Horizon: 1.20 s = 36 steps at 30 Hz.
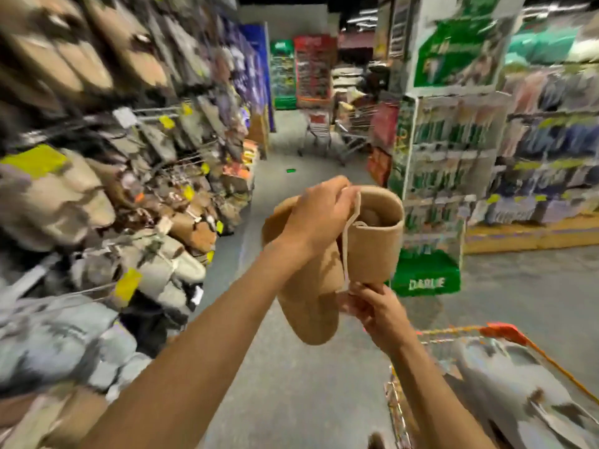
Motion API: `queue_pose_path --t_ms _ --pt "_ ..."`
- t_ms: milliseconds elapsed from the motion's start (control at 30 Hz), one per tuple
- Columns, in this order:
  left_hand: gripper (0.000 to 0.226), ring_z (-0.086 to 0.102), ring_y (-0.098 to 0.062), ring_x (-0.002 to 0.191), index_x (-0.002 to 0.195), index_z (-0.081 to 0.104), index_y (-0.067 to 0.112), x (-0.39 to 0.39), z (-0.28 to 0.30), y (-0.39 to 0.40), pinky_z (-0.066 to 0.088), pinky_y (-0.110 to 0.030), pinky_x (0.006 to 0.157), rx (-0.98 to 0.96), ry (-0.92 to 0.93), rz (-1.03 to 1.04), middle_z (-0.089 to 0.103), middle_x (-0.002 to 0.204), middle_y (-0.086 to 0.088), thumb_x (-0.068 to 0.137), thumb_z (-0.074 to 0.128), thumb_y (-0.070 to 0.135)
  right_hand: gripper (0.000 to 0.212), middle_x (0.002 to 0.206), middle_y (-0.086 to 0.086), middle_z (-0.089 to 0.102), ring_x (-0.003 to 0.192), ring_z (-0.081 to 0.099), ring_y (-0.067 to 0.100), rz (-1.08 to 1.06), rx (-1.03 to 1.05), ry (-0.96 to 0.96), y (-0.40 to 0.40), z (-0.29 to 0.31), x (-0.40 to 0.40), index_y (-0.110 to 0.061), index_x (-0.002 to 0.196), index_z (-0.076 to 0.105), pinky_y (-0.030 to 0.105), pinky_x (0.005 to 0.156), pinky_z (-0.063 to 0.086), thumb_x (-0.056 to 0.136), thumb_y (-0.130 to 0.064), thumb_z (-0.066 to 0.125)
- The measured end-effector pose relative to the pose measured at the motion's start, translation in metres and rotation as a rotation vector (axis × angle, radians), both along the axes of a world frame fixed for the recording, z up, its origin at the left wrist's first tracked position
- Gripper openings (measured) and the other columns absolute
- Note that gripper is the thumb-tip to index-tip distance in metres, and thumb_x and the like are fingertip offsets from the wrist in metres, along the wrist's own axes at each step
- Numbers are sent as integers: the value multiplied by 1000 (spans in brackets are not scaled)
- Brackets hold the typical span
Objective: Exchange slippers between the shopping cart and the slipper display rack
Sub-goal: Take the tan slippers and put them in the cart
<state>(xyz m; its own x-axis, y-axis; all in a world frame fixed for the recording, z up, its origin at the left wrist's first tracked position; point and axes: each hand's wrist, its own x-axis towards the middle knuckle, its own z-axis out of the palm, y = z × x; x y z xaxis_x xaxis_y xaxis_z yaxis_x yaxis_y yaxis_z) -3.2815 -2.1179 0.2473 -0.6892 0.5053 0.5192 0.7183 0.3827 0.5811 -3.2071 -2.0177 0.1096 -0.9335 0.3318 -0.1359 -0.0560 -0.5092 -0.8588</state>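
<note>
Slipper display rack [107, 196] on your left, hooks crowded, picture blurred. Your left hand [316, 218] pinches the hanger top of the tan slippers [327, 270], held mid-aisle; your right hand [372, 306] pinches its lower end. Keep both grips while swinging leftward. Open floor ahead; shopping cart [505, 330] rim close at right.

Slipper display rack [97, 202] at left, shopping cart [505, 332] at lower right — held slippers [372, 251] between them, above the floor.
</note>
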Motion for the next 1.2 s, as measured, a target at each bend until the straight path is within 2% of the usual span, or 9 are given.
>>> queue_pose_path --t_ms 233,400,700,800,900,933,1033,1067,1200 --pt "38 60 -39 82 84 55 8 -29 24 -154 49 -47 73 95 83 477 65 86 -20 89 30 35 22 47 9 61 41 61 12 514 -88 50 -142 35 -63 1 71 53 14 40 47 86 13 41" --pt "35 60 -40 87 92 54 7 -16 9 -239 49 -48 77 30 13 824 65 93 -23 94 29 31 21 48 9 61 45 64 13 829 -58 -28 -217 31 -73 8 69 55 18 45 52 83 17 43" --pt "24 58 -33 89 116 47 13 53 -26 -299 46 -40 73 63 -112 1251 64 102 -17 98 42 27 44 44 6 59 43 63 12 1264 -82 -189 -285 8 -61 1 50 61 17 46 54 87 16 40" --pt "34 54 -32 105 128 44 10 84 -45 -316 42 -39 87 -20 -107 1468 59 114 -16 96 44 24 28 52 8 62 47 65 13 1352 -138 -222 -310 6 -51 3 69 59 20 51 57 86 16 41" --pt "47 53 -27 115 122 55 13 118 -67 -339 38 -38 101 -252 -19 1767 60 121 -9 88 31 35 44 48 6 62 46 65 13 1423 -186 -246 -336 7 -41 1 54 65 20 50 57 87 17 40" --pt "51 55 -25 112 116 60 14 128 -71 -346 35 -36 99 -259 -17 1841 62 117 -7 84 28 37 48 47 6 63 46 65 13 1447 -185 -255 -344 8 -37 0 50 66 20 51 57 86 17 40" --pt "38 66 -21 83 77 71 22 149 -70 -365 24 -32 74 -340 -71 2014 68 81 2 78 35 34 26 49 8 65 49 67 16 1528 -161 -264 -369 21 -21 6 68 58 22 49 57 86 17 43" --pt "41 66 -21 83 74 71 23 154 -68 -374 23 -32 73 -375 -85 2030 68 80 3 78 33 36 23 50 9 65 49 67 17 1547 -150 -263 -379 24 -16 4 71 56 22 49 57 87 17 43" --pt "72 46 -21 122 110 65 23 166 -64 -418 28 -37 90 -354 -194 2012 61 121 2 76 7 48 19 50 9 66 48 68 17 1544 -117 -239 -424 34 -2 4 74 55 20 46 55 86 15 46"
